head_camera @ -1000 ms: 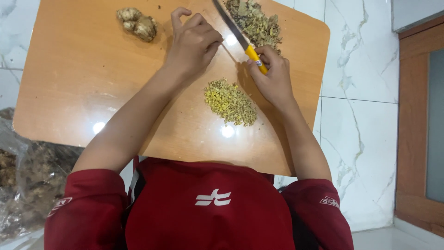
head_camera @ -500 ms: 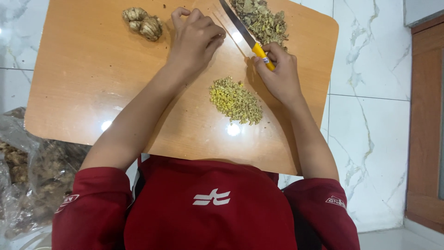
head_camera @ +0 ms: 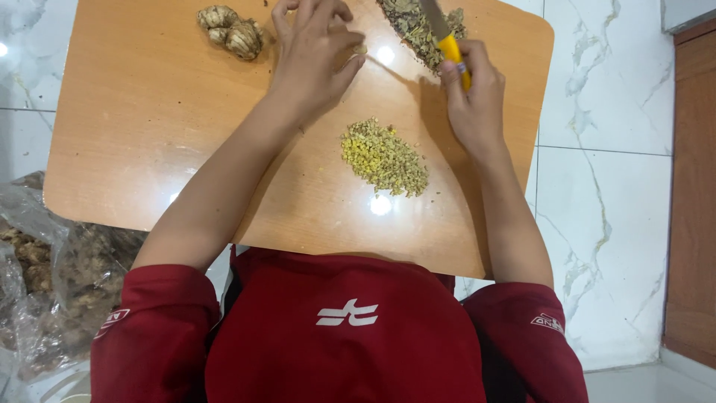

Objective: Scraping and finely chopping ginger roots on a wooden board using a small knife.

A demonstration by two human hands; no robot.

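Right hand [head_camera: 468, 89] hides the knife [head_camera: 446, 41] handle; blade cut off.

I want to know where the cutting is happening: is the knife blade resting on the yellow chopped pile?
No. The knife in the right hand lies over the brownish peelings, apart from the yellow chopped pile.

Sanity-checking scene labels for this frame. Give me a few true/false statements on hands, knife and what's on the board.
1. The right hand grips a yellow-handled knife. True.
2. The left hand holds the ginger root. False: the root lies apart, to that hand's left on the wooden board.
3. A pile of yellow chopped pieces lies between the forearms. True.
4. The darker scraps pile sits at the board's near edge. False: it is at the far edge, by the knife.
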